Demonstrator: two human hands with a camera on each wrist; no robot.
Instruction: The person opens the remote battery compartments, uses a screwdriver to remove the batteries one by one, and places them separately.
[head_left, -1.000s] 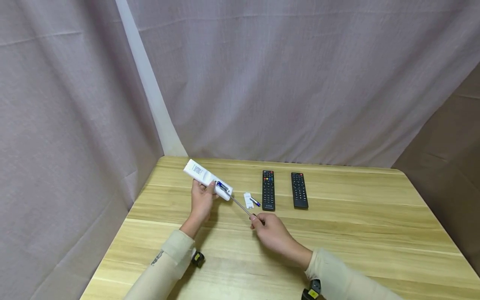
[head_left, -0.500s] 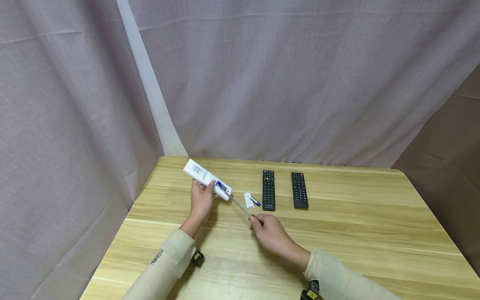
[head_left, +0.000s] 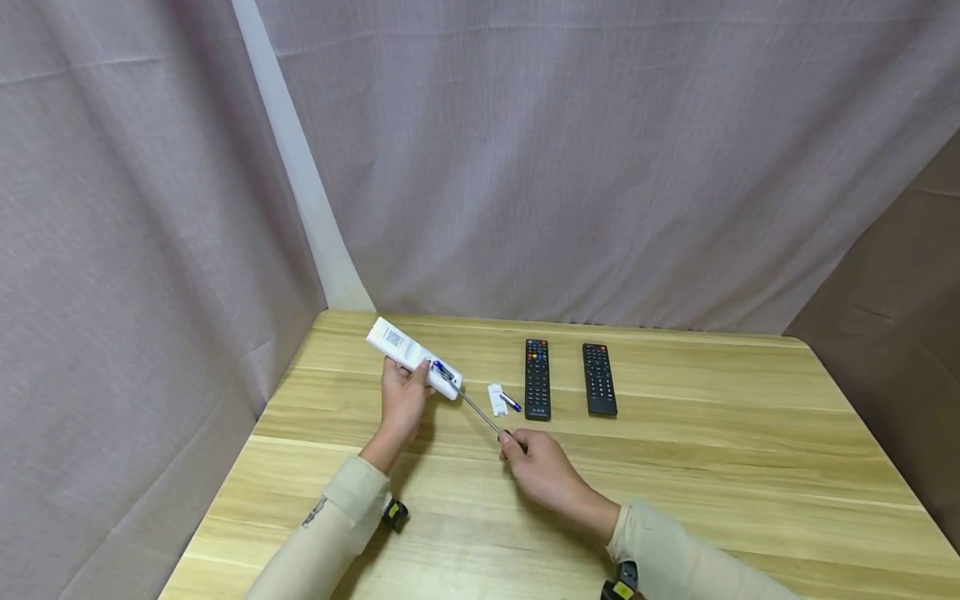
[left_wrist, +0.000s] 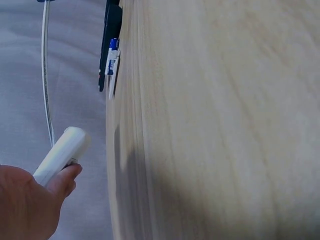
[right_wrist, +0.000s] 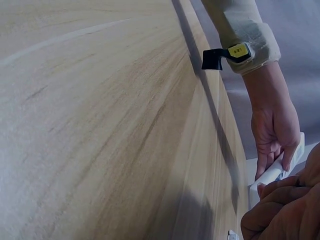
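My left hand (head_left: 403, 398) grips a white remote control (head_left: 395, 340) back side up, thumb beside its uncovered battery compartment. Inside lies a blue-ended battery (head_left: 439, 367), its blue end seeming slightly raised. My right hand (head_left: 546, 467) holds a screwdriver (head_left: 480, 412) by its dark handle, the thin metal shaft reaching into the compartment; its tip is too small to make out. In the left wrist view the remote (left_wrist: 62, 152) appears end-on in the left hand (left_wrist: 30, 202). Both hands come close together in the right wrist view, where the right hand (right_wrist: 290, 207) hides the screwdriver.
A white battery cover (head_left: 495, 398) lies right of the held remote, with a loose blue-and-white battery (head_left: 512, 403) against it. Two black remotes, one nearer (head_left: 537, 380) and one farther right (head_left: 599, 381), lie on the wooden table (head_left: 720, 450). Curtains hang behind.
The battery's blue end in the compartment looks a little higher and more tilted. The white remote and screwdriver have shifted only slightly to the left.
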